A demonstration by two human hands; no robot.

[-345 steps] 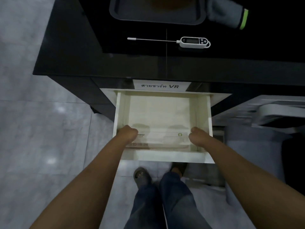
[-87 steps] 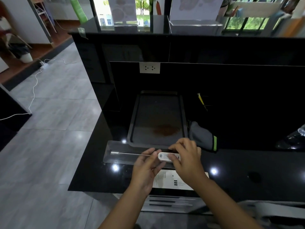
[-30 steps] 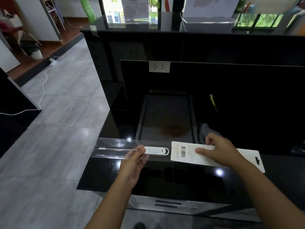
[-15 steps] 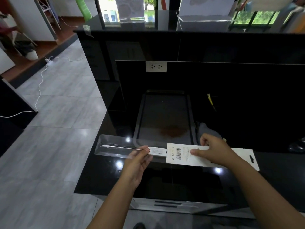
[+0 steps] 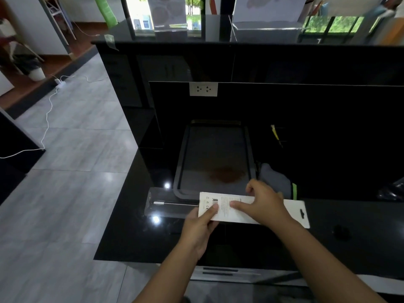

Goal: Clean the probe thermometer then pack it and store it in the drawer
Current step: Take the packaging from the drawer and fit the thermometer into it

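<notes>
A clear plastic blister pack (image 5: pixel 157 203) lies on the black counter with the probe thermometer (image 5: pixel 175 203) inside; only its thin metal probe and white tip show. A white backing card (image 5: pixel 293 213) with a barcode and a hang hole covers the thermometer's body. My left hand (image 5: pixel 200 226) pinches the card's left end together with the pack. My right hand (image 5: pixel 262 203) grips the card's middle, fingers on top.
Behind the pack sits a dark tray (image 5: pixel 215 158) with a brown stain. A grey cloth with a green stripe (image 5: pixel 277 182) lies to its right. A wall socket (image 5: pixel 203 89) is on the black back panel. The drawer front (image 5: pixel 229 273) shows below the counter edge.
My right hand has slid the white card leftward over the thermometer's body, which is now hidden. My left hand now pinches the card's left end as well as the pack.
</notes>
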